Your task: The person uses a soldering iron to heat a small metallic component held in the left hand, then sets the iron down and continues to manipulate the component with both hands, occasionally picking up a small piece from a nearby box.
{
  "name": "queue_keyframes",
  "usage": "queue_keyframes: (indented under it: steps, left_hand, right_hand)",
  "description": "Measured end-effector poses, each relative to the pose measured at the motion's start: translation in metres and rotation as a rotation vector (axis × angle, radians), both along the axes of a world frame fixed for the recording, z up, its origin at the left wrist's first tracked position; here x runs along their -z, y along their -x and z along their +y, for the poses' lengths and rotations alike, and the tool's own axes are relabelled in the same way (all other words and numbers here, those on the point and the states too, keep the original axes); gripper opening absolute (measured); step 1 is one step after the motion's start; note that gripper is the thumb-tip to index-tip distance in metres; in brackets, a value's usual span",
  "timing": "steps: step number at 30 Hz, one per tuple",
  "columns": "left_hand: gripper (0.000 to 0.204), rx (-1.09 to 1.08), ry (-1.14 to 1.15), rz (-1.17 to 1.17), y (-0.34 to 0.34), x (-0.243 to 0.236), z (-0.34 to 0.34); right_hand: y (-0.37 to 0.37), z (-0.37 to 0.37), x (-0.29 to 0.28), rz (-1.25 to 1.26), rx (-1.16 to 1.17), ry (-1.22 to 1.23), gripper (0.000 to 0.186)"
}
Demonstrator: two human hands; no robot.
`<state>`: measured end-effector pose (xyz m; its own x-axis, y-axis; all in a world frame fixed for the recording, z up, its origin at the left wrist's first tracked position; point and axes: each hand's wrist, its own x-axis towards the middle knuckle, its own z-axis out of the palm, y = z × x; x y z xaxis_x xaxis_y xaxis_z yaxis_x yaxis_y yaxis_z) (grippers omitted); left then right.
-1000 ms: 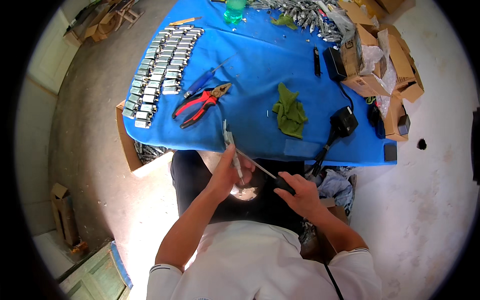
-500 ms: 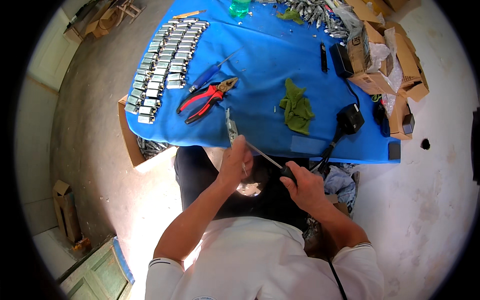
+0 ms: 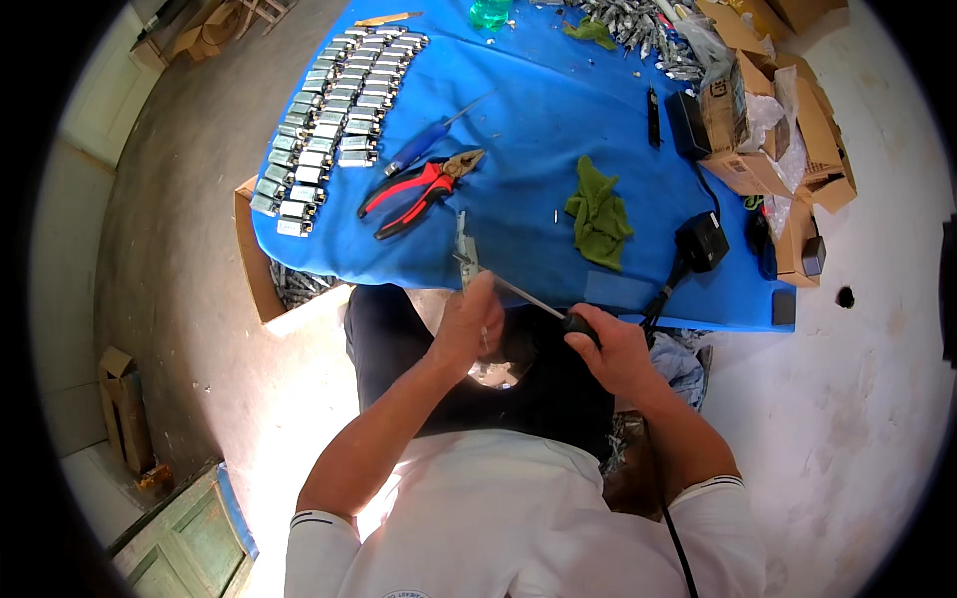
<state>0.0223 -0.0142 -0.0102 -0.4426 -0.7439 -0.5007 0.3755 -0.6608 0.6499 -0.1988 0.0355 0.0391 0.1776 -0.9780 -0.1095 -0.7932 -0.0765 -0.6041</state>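
My left hand is closed around a slim silvery metal part, held upright just past the table's front edge. My right hand grips the dark handle of a screwdriver. Its thin shaft slants up to the left, and the tip meets the metal part by my left fingers; the exact contact is hidden. On the table beyond lie red-and-black pliers and a blue-handled screwdriver. Farther left, small silvery metal units lie in several neat rows. A green cloth rests crumpled to the right.
A black power adapter with cable sits at the right front of the blue tablecloth. Opened cardboard boxes crowd the right side. A pile of metal parts lies at the back. Below the left edge stands a carton of metal pieces.
My right hand and the screwdriver have shifted slightly up and to the right. The metal part has changed its tilt a little in my left hand. The whole view has moved slightly.
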Motion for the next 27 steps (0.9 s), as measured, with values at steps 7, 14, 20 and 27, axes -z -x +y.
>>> queue_keyframes:
  steps: [7, 14, 20, 27]
  left_hand:
    - [0.056, 0.023, 0.117, -0.142, 0.0, 0.002, 0.01]
    - [0.055, 0.03, 0.04, -0.063, 0.004, 0.001, 0.012]
    - [0.054, 0.011, 0.041, -0.053, 0.003, -0.002, -0.001]
    - [0.054, 0.048, 0.051, -0.044, -0.001, 0.002, 0.002]
  right_hand:
    - [-0.001, 0.011, -0.004, 0.441, -0.057, 0.498, 0.043]
    - [0.009, 0.009, -0.005, 0.394, -0.043, 0.34, 0.034]
    - [0.001, 0.018, 0.014, -0.011, 0.033, -0.166, 0.037]
    - [-0.004, 0.019, 0.01, -0.858, 0.283, -0.875, 0.049]
